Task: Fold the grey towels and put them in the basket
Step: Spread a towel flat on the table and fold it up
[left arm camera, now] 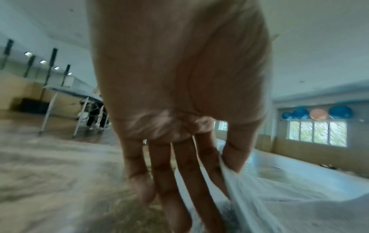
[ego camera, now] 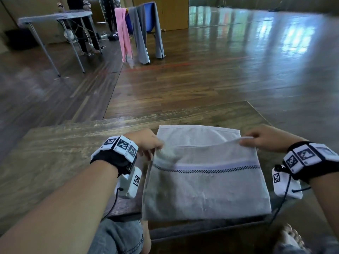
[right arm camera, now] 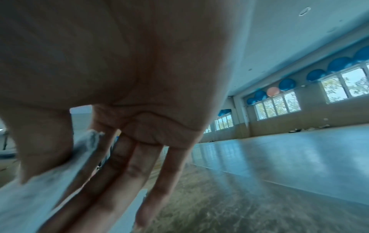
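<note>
Lower centre of the head view: grey towel (ego camera: 205, 180) lies on the wooden table (ego camera: 55, 162), its near half hanging over the table's front edge. I see the left hand (ego camera: 146, 142) pinching the upper layer's left corner between thumb and index finger, and the right hand (ego camera: 264, 137) pinching the right corner the same way. That edge is lifted off the layer below. Remaining fingers hang straight in both wrist views. More towels (ego camera: 141, 32) hang on a rack, upper centre. No basket in my views.
</note>
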Tool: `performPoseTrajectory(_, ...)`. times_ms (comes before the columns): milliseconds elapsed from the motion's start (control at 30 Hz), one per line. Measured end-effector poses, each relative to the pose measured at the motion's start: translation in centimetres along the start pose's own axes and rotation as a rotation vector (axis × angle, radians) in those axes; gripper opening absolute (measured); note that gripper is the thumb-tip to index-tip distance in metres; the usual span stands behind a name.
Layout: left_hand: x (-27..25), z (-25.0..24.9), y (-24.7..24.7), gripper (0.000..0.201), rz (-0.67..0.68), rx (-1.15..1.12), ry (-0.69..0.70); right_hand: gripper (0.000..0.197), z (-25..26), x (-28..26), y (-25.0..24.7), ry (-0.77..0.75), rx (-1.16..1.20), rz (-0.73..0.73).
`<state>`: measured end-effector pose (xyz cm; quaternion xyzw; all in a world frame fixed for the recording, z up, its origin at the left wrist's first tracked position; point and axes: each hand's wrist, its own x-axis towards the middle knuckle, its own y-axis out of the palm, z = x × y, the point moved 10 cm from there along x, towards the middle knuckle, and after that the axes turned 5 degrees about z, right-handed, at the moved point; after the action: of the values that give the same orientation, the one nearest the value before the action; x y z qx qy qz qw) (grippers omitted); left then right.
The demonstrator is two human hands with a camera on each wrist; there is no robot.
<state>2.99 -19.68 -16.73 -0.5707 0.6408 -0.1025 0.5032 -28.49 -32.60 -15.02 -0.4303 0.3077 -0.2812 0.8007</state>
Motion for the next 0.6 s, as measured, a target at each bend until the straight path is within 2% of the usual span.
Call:
performPoseTrajectory(133,-0.6,-0.6,-4.3,0.034,-0.423,-0.121,0.092,0.033,-1.3,0.0,-3.9,0.070,-0.020,-0.386)
performPoseTrajectory(167,-0.8,-0.9,-5.1,0.037,-0.514,-0.122,0.112,0.033,-1.4,0.1,-4.2,0.079,-0.016,-0.446)
performPoseTrajectory(233,-0.4,-1.6,-5.2,0.035,-0.583,-0.126,0.137,0.029,-1.1,0.9,-3.9,0.081,-0.017,-0.489)
performPoseTrajectory(300,0.4,-2.1,-4.5,0.026,-0.566,-0.130,0.116,0.010,-1.4,2.2,-2.7,0.124,-0.005,-0.432)
performPoseTrajectory(367,1.0,-2.3,-3.7,0.035,-0.535,-0.087,0.085,0.047,-2.4,3.8,0.0,0.221,-0.031,-0.242)
performPoseTrajectory(400,1.4,-2.5,-3.3,0.039,-0.510,-0.051,0.083,0.059,-2.8,4.3,1.3,0.274,-0.071,-0.143)
performPoseTrajectory(467,1.9,-3.1,-2.8,0.037,-0.479,0.036,0.101,0.065,-3.1,5.0,2.8,0.316,-0.146,-0.047)
performPoseTrajectory(533,1.9,-4.2,-2.6,0.032,-0.476,0.088,0.147,0.051,-2.9,5.2,2.7,0.312,-0.111,-0.068)
performPoseTrajectory(600,1.1,-5.7,-2.4,0.029,-0.468,0.082,0.220,0.017,-1.3,5.0,2.0,0.261,-0.068,-0.113)
